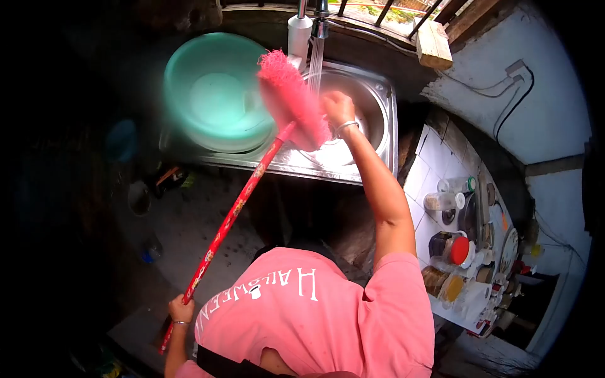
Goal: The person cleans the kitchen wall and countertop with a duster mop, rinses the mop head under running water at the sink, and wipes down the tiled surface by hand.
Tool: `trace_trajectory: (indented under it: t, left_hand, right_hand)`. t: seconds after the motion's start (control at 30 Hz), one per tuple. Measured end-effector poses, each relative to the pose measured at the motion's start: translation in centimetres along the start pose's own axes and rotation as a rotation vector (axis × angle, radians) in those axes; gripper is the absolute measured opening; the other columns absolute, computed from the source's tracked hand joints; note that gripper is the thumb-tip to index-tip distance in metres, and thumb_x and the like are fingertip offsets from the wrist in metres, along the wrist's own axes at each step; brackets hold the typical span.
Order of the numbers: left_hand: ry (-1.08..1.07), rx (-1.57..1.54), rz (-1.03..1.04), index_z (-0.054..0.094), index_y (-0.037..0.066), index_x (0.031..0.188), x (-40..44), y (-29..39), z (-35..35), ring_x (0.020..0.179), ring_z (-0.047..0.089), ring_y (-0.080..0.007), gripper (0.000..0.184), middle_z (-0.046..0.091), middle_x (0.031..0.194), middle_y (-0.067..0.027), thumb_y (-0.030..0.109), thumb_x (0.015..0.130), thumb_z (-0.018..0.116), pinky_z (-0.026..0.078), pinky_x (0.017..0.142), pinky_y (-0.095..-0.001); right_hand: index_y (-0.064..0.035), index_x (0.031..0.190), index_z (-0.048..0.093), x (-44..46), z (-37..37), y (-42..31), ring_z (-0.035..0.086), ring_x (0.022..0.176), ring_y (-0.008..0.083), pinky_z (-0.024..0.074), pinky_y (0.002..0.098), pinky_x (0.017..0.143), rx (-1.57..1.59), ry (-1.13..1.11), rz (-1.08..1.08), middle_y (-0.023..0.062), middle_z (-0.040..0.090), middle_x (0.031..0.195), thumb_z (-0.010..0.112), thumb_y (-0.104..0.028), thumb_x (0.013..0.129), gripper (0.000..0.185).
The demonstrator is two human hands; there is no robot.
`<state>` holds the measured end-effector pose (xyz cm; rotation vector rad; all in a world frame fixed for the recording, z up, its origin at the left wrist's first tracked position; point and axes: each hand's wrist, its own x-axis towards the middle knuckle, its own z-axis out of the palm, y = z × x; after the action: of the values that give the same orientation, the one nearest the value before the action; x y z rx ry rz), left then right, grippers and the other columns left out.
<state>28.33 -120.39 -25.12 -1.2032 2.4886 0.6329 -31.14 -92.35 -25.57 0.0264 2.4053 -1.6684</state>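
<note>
A broom with pink bristles (293,101) and a patterned red handle (233,214) slants across the view, its head raised over the sink. My left hand (181,309) is wrapped around the lower part of the handle, near its end. At the right edge of the bristles, my right hand (338,107) is curled with its fingertips against them, partly hidden by the broom head. Water (316,60) runs from the tap (320,28) down beside the bristles and my right hand. Beneath them is the round steel basin (378,120).
A large green plastic basin (189,69) rests on the left side of the steel sink. To the right, a tiled counter (425,167) carries several jars, including one with a red lid (460,250). A barred window lies behind the tap, and a wooden block (433,45) juts out there.
</note>
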Motion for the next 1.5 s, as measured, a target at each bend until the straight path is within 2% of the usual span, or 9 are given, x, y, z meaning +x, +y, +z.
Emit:
trace_trajectory:
  t: [0.4, 0.6, 0.67, 0.8, 0.83, 0.9, 1.0, 1.17, 1.5]
  left_hand:
    - [0.125, -0.013, 0.045, 0.048, -0.001, 0.057, -1.1, -6.7, -7.7, 0.043, 0.043, -0.0208, 0.012, 0.043, 0.049, -0.0168, 0.006, 0.062, 0.057, 0.036, 0.045, -0.0372]
    - [0.155, -0.028, 0.052, 0.05, -0.001, 0.059, -1.1, -7.6, -9.0, 0.045, 0.042, -0.0214, 0.008, 0.041, 0.049, -0.0149, 0.003, 0.059, 0.055, 0.037, 0.047, -0.0374]
    - [0.125, -0.092, 0.053, 0.039, 0.001, 0.057, -0.4, -9.6, -8.5, 0.051, 0.03, -0.0094, 0.008, 0.028, 0.053, 0.0012, -0.002, 0.061, 0.045, 0.029, 0.045, -0.0315]
    - [0.135, 0.006, 0.002, 0.045, -0.001, 0.057, -0.4, -8.3, -8.8, 0.047, 0.038, -0.0177, 0.009, 0.037, 0.05, -0.0091, 0.003, 0.059, 0.053, 0.034, 0.046, -0.0363]
    - [0.149, 0.03, 0.009, 0.048, -0.001, 0.058, -1.2, -8.6, -9.0, 0.045, 0.042, -0.022, 0.011, 0.041, 0.049, -0.0145, 0.005, 0.058, 0.057, 0.036, 0.047, -0.0383]
    - [0.186, 0.101, -0.003, 0.045, -0.001, 0.056, -2.0, -4.5, -9.9, 0.043, 0.041, -0.0268, 0.015, 0.041, 0.049, -0.0165, 0.007, 0.057, 0.058, 0.035, 0.046, -0.0391]
    - [0.193, 0.117, 0.014, 0.043, 0.0, 0.055, -2.5, -5.2, -9.7, 0.042, 0.04, -0.0299, 0.017, 0.042, 0.049, -0.0181, 0.007, 0.057, 0.058, 0.034, 0.045, -0.0392]
    - [0.196, 0.091, 0.001, 0.042, 0.0, 0.055, -3.4, -3.6, -9.9, 0.042, 0.04, -0.0291, 0.019, 0.04, 0.048, -0.018, 0.007, 0.058, 0.059, 0.034, 0.044, -0.0386]
    - [0.185, 0.077, -0.018, 0.042, 0.0, 0.055, -4.2, -1.7, -10.2, 0.042, 0.037, -0.0249, 0.019, 0.037, 0.048, -0.0165, 0.008, 0.059, 0.058, 0.033, 0.044, -0.0386]
  right_hand:
    - [-0.0011, 0.084, 0.059, 3.1, 3.2, 3.4, 0.054, 0.047, 0.0141, 0.0448, 0.0276, 0.041, 0.562, 0.234, 0.132, 0.007, 0.058, 0.063, 0.053, -0.004, 0.08, 0.008]
    - [-0.0027, 0.097, 0.064, 2.2, 5.6, 8.9, 0.064, 0.072, 0.0314, 0.0518, 0.0382, 0.07, -0.879, -0.285, -0.28, 0.0182, 0.063, 0.074, 0.049, -0.013, 0.075, 0.028]
    - [-0.0039, 0.099, 0.063, 3.4, 9.4, 12.6, 0.059, 0.092, 0.031, 0.0452, 0.0359, 0.083, 0.034, 0.221, 0.244, 0.0184, 0.064, 0.094, 0.052, -0.018, 0.074, 0.03]
    - [-0.005, 0.105, 0.062, 0.6, 8.1, 8.1, 0.056, 0.098, 0.0366, 0.0423, 0.0367, 0.09, -0.083, 0.55, 0.392, 0.0228, 0.061, 0.1, 0.052, -0.02, 0.074, 0.037]
    - [-0.0093, 0.109, 0.061, 0.9, 7.4, 8.7, 0.047, 0.111, 0.0401, 0.0362, 0.0376, 0.096, 0.049, 0.35, 0.364, 0.0275, 0.048, 0.119, 0.052, -0.023, 0.072, 0.04]
    - [-0.0068, 0.091, 0.068, 1.6, 6.3, 9.3, 0.061, 0.088, 0.0362, 0.0454, 0.0418, 0.083, -0.116, 0.15, 0.208, 0.0191, 0.064, 0.089, 0.05, -0.024, 0.074, 0.03]
    - [-0.0073, 0.089, 0.067, 0.5, 3.3, 3.2, 0.062, 0.084, 0.036, 0.0476, 0.0427, 0.078, -0.112, 0.514, -0.192, 0.0191, 0.064, 0.089, 0.051, -0.019, 0.078, 0.023]
    - [-0.0004, 0.104, 0.057, 1.8, -1.8, -11.9, 0.057, 0.093, 0.0324, 0.0433, 0.0389, 0.083, 0.033, 0.412, -0.681, 0.0176, 0.06, 0.099, 0.064, -0.041, 0.076, 0.049]
    - [-0.0035, 0.11, 0.054, 5.2, -7.2, -17.8, 0.061, 0.076, 0.0247, 0.0484, 0.037, 0.068, -0.438, -0.036, -0.587, 0.0146, 0.064, 0.086, 0.058, -0.028, 0.079, 0.039]
